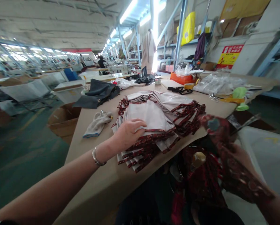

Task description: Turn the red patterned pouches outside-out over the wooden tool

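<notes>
My left hand [128,132] reaches onto a stack of pale fabric pieces with dark red patterned edges [158,125] on the brown table [93,175]. Its fingers curl over the top piece and pinch its edge. A metal bracelet sits on that wrist. My right hand [238,156] is at the right, blurred by motion, wrapped in a dark red patterned cloth [226,147] that it seems to hold. More of the same red cloth lies in my lap below the table edge.
A grey work glove [96,123] lies left of the stack. Dark garments [99,92], an orange box [182,78], clear plastic bags [218,82] and a green object [240,93] sit farther back. Cardboard boxes [63,120] stand on the floor at left.
</notes>
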Available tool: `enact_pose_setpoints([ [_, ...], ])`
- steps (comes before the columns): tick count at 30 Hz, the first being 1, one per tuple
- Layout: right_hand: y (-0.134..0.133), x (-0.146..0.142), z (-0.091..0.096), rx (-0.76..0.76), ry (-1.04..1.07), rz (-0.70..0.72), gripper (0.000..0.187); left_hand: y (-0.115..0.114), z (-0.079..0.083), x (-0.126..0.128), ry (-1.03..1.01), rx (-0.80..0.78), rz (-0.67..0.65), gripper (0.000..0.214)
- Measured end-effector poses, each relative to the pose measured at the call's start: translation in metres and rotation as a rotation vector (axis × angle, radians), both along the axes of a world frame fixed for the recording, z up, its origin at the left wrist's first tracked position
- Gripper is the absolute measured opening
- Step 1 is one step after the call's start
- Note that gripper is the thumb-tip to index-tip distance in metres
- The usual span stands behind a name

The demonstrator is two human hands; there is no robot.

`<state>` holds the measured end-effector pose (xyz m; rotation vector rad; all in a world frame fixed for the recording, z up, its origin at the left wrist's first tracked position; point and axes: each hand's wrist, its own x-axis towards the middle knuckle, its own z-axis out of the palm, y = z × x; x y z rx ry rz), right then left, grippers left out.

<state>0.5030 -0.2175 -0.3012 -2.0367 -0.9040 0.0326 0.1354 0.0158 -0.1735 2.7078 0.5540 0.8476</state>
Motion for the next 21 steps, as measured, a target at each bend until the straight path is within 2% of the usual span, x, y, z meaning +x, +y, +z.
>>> enact_pose_setpoints([
  [2,-0.005,-0.005,-0.065,-0.093,0.054,-0.018,0.026,0.007,-0.007,-0.001,0.143,0.106,-0.045,0.023],
  [4,-0.01,-0.013,-0.113,-0.184,0.071,-0.109,0.033,0.011,-0.011,0.001,0.262,0.173,-0.053,0.023],
  [5,-0.011,-0.015,-0.126,-0.206,0.073,-0.125,0.039,0.013,-0.012,0.002,0.312,0.191,-0.046,0.023],
  [6,-0.011,-0.018,-0.13,-0.207,0.076,-0.128,0.046,0.016,-0.012,0.003,0.353,0.205,-0.038,0.023],
  [7,-0.008,-0.02,-0.124,-0.182,0.079,-0.111,0.05,0.018,-0.011,0.003,0.385,0.214,-0.032,0.023],
  [8,-0.004,-0.025,-0.109,-0.125,0.076,-0.097,0.051,0.02,-0.01,0.004,0.411,0.218,-0.029,0.024],
  [9,0.002,-0.032,-0.085,-0.046,0.06,-0.089,0.05,0.022,-0.009,0.005,0.427,0.214,-0.029,0.025],
  [12,0.027,-0.072,0.015,0.232,-0.118,-0.017,0.034,0.022,-0.002,0.009,0.363,0.141,-0.014,0.025],
  [14,0.05,-0.112,0.08,0.31,-0.318,0.275,0.024,0.017,0.004,0.014,0.234,0.054,0.007,0.024],
  [15,0.064,-0.132,0.105,0.308,-0.401,0.452,0.023,0.014,0.008,0.017,0.17,0.014,0.013,0.023],
  [16,0.078,-0.151,0.124,0.256,-0.468,0.604,0.023,0.011,0.011,0.019,0.116,-0.012,0.019,0.023],
  [18,0.108,-0.18,0.144,0.092,-0.571,0.733,0.024,0.006,0.018,0.023,0.06,-0.013,0.035,0.022],
  [21,0.143,-0.2,0.149,-0.13,-0.713,0.692,0.023,0.003,0.026,0.024,0.062,0.108,0.053,0.022],
])
